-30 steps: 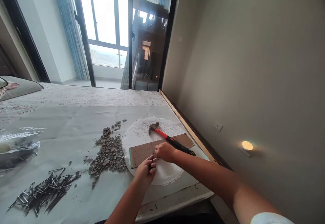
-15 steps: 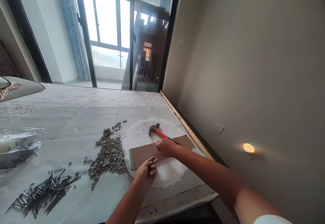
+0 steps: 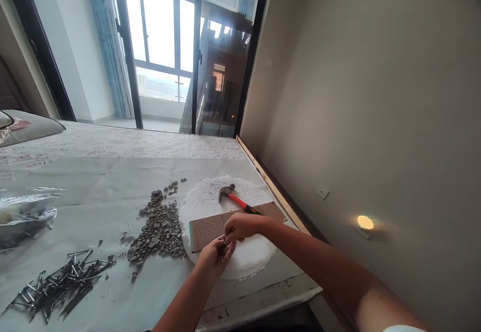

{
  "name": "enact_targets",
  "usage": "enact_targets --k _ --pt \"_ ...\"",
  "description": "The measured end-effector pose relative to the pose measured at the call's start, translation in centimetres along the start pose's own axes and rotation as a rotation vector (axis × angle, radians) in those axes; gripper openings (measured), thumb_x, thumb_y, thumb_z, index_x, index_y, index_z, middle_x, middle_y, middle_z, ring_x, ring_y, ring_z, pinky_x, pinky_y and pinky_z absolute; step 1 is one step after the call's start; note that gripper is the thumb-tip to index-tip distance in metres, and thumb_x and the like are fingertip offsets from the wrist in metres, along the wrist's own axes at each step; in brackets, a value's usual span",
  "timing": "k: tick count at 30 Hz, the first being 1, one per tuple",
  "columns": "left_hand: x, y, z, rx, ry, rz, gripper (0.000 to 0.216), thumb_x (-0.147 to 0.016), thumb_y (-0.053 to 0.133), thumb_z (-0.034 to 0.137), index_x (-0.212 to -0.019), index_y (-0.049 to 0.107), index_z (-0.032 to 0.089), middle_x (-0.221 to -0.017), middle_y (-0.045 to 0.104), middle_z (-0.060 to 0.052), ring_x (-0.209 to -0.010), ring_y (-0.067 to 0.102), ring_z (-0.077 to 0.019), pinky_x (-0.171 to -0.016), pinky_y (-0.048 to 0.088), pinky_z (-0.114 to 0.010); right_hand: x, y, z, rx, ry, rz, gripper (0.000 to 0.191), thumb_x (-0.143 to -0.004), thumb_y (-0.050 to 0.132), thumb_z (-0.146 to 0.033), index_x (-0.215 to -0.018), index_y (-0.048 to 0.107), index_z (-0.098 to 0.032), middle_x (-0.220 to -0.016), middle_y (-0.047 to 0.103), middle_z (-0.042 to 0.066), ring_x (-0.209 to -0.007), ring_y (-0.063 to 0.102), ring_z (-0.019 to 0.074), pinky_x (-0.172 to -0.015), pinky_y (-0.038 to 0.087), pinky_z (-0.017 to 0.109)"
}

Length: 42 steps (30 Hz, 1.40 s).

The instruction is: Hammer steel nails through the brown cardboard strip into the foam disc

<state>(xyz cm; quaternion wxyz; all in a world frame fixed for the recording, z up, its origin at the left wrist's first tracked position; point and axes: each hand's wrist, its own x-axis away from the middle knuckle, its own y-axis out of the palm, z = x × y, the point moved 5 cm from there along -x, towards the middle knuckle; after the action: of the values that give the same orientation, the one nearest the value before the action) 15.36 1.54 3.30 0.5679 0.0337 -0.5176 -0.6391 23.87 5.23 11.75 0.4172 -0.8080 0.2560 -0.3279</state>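
My left hand (image 3: 213, 257) is turned palm up with its fingers curled around a few small dark nails (image 3: 223, 252). Reaching over from the right, my right hand (image 3: 242, 225) has its fingertips pinched together at the left hand's fingers; what they pinch is too small to make out. Both hands are over a brown board with rows of small holes (image 3: 206, 232), which lies on a rough-edged white foam disc (image 3: 259, 254). Just beyond the right hand, a claw hammer (image 3: 240, 202) with a red and black handle rests across the board and disc.
Grey stone chips (image 3: 160, 231) are heaped left of the disc. A pile of long nails (image 3: 62, 284) lies at the near left, with a clear plastic bag (image 3: 28, 224) behind it. A wooden strip (image 3: 270, 176) runs along the wall side.
My right hand has moved left and down from the board to meet the fingers of my left hand. The nails in the left hand show more clearly. The view has shifted slightly.
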Motion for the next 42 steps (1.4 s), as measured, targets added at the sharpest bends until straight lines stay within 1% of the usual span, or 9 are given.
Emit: enact_targets --k 4,7,10,12,16,20,26,33,42 --pt "0.7 0.2 0.3 -0.052 0.001 -0.014 0.019 -0.077 0.044 0.001 -0.09 0.055 0.008 -0.062 0.058 -0.004 -0.053 0.059 -0.0098 -0.047 0.049 -0.016 -0.1 0.5 -1.0 0.01 -0.044 0.083 0.023 -0.07 0.062 -0.032 -0.083 0.069 -0.014 -0.074 0.065 0.002 -0.064 0.055 0.0101 -0.053 0.037 0.018" --pt "1.0 -0.1 0.8 -0.039 0.01 -0.02 0.016 -0.08 0.043 0.005 -0.091 0.054 0.009 -0.064 0.056 -0.004 -0.046 0.053 -0.0056 -0.035 0.038 -0.011 0.0 -0.3 0.1 -0.031 -0.013 0.226 0.032 -0.072 0.061 -0.033 -0.099 0.066 -0.016 -0.075 0.066 0.002 -0.064 0.055 0.0097 -0.055 0.039 0.017" --pt "0.7 -0.3 1.0 -0.015 0.02 -0.037 0.02 -0.081 0.038 0.004 -0.095 0.052 0.009 -0.07 0.056 -0.006 -0.042 0.046 -0.0025 -0.03 0.027 -0.009 0.3 -1.2 2.1 0.142 0.084 0.41 0.031 -0.082 0.05 -0.029 -0.107 0.062 -0.015 -0.08 0.067 0.004 -0.068 0.058 0.0102 -0.06 0.04 0.018" --pt "0.5 -0.3 0.8 0.001 0.019 -0.039 0.021 -0.081 0.036 0.003 -0.096 0.05 0.009 -0.07 0.055 -0.006 -0.04 0.042 -0.0016 -0.029 0.024 -0.009 0.3 -1.0 3.0 0.308 0.13 0.46 0.027 -0.084 0.043 -0.022 -0.098 0.065 -0.013 -0.085 0.067 0.008 -0.075 0.059 0.0125 -0.064 0.041 0.02" --pt "0.0 -0.2 0.4 0.045 -0.008 -0.042 0.02 -0.08 0.035 0.001 -0.093 0.048 0.009 -0.066 0.051 -0.003 -0.036 0.035 -0.0007 -0.028 0.02 -0.01 -0.5 1.0 3.0 0.46 0.125 0.388 0.022 -0.078 0.047 -0.015 -0.075 0.068 -0.012 -0.083 0.066 0.011 -0.072 0.059 0.0164 -0.062 0.04 0.025" --pt "-0.1 -0.2 0.4 0.078 -0.022 -0.062 0.02 -0.078 0.037 -0.001 -0.091 0.047 0.01 -0.065 0.048 -0.001 -0.036 0.032 -0.0002 -0.028 0.019 -0.009 -1.3 2.7 2.4 0.567 0.082 0.314 0.019 -0.076 0.048 -0.013 -0.074 0.066 -0.011 -0.082 0.065 0.011 -0.071 0.06 0.0184 -0.059 0.04 0.027" --pt "-0.3 -0.1 0.4 0.073 -0.035 -0.045 0.021 -0.078 0.034 -0.003 -0.088 0.046 0.011 -0.066 0.048 -0.001 -0.036 0.03 0.0 -0.028 0.018 -0.009 -1.6 3.6 2.4 0.679 0.012 0.244 0.018 -0.078 0.046 -0.012 -0.081 0.063 -0.01 -0.086 0.064 0.013 -0.076 0.06 0.021 -0.06 0.042 0.029" --pt "0.0 0.1 0.3 0.075 -0.041 -0.057 0.022 -0.077 0.035 -0.003 -0.089 0.046 0.011 -0.067 0.048 -0.002 -0.037 0.031 -0.0005 -0.029 0.02 -0.01 -1.7 3.2 2.2 0.69 0.021 0.215 0.017 -0.078 0.047 -0.013 -0.083 0.063 -0.009 -0.086 0.063 0.016 -0.074 0.061 0.0215 -0.059 0.042 0.029" --pt "-0.3 -0.1 0.1 0.102 -0.055 -0.045 0.023 -0.077 0.036 -0.003 -0.089 0.046 0.013 -0.069 0.05 -0.003 -0.037 0.031 -0.0008 -0.028 0.019 -0.011 -1.2 1.4 2.8 0.528 0.137 0.355 0.02 -0.077 0.05 -0.028 -0.083 0.063 -0.014 -0.088 0.066 0.01 -0.076 0.061 0.0189 -0.062 0.04 0.025"
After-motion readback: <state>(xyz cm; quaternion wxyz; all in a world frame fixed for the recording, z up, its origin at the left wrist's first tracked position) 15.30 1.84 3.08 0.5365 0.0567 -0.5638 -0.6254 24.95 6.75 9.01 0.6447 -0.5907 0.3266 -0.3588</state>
